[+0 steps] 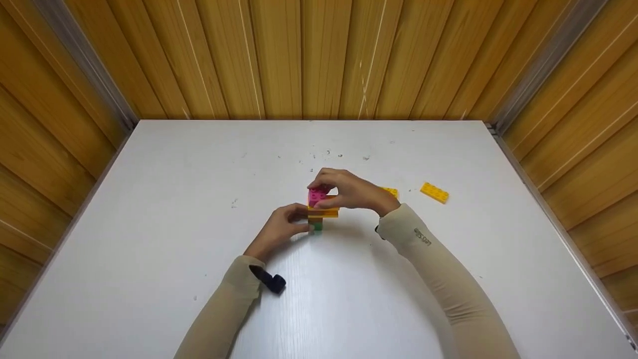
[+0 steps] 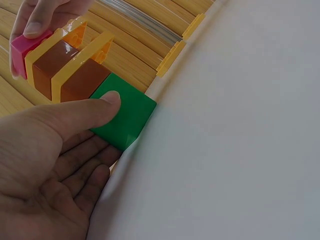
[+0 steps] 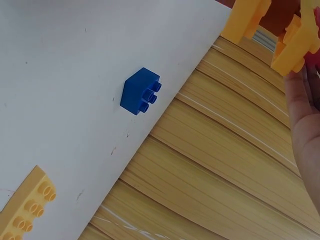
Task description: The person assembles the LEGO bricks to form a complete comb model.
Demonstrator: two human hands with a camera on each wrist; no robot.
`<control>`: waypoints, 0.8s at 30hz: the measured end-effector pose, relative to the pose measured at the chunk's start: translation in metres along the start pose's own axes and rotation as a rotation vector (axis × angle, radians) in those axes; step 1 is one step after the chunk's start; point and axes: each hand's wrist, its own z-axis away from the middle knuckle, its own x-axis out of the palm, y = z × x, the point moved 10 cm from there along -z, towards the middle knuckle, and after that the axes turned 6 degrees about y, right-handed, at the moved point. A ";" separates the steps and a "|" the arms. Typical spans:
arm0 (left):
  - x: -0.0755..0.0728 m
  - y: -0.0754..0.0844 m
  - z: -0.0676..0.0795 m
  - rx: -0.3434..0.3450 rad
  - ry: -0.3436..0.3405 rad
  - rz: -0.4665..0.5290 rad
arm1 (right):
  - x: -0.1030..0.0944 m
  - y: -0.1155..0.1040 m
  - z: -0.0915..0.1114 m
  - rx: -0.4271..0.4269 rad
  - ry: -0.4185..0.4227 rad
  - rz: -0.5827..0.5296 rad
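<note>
A tower of toy building bricks stands on the table between both hands: a green brick (image 2: pixel 131 111) at the bottom, then brown bricks (image 2: pixel 82 82) alternating with yellow plates (image 1: pixel 326 214), and a pink brick (image 1: pixel 317 196) on top. The yellow plates jut out to the right past the other bricks. Low on the left side, my left hand (image 1: pixel 281 229) grips the green brick, thumb on its near face. My right hand (image 1: pixel 351 191) pinches the pink brick from above, fingers behind and thumb in front. Its palm is partly cut off in the right wrist view.
Two loose yellow plates lie right of the tower, one (image 1: pixel 391 191) partly behind my right wrist, the other (image 1: pixel 434 193) farther right. A blue brick (image 3: pixel 140 91) lies on the table (image 1: pixel 174 199), hidden in the head view. Wood-panelled walls (image 1: pixel 324 60) border the table.
</note>
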 end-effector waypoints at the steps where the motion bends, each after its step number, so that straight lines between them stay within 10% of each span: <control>1: 0.000 0.000 0.000 -0.001 0.000 -0.003 | 0.000 0.001 0.000 0.009 0.003 -0.003; 24: 0.002 -0.003 -0.001 -0.018 -0.012 0.012 | 0.006 0.005 0.001 0.024 0.049 -0.055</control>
